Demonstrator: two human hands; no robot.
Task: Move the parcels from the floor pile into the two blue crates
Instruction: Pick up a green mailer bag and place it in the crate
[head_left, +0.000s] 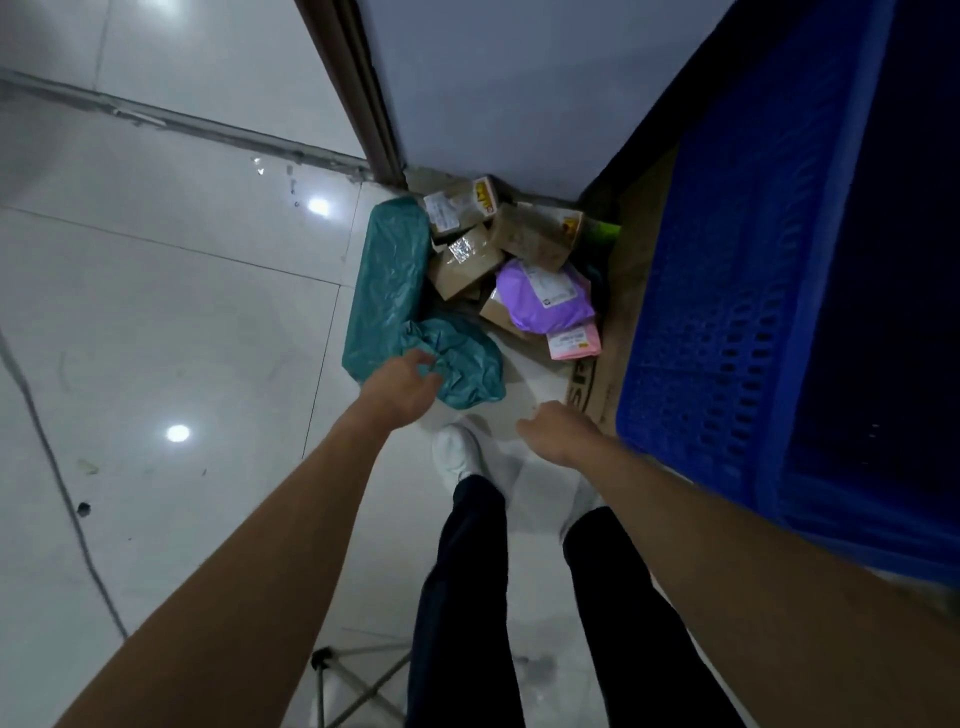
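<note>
glossy tiled floor (171, 322); crinkled teal plastic mailer (387, 291); matt brown cardboard boxes (467, 265); smooth purple plastic bag (540, 299); perforated blue plastic crate (727, 291).

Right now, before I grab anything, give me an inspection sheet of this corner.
Surface: glossy white tile floor, a dark spot at left.
Job's things: pile in the corner: teal bag, brown boxes, purple bag, pink parcel; one blue crate at right, inside too dark to see.
Clutter: cardboard sheet beside the crate; stand legs at bottom of view.
Hands: left hand at the teal bag's crumpled end, grip unclear; right hand loosely curled, holding nothing.
Cables: one dark cable across the floor at left.
Surroundings: wall and door frame behind the pile.
</note>
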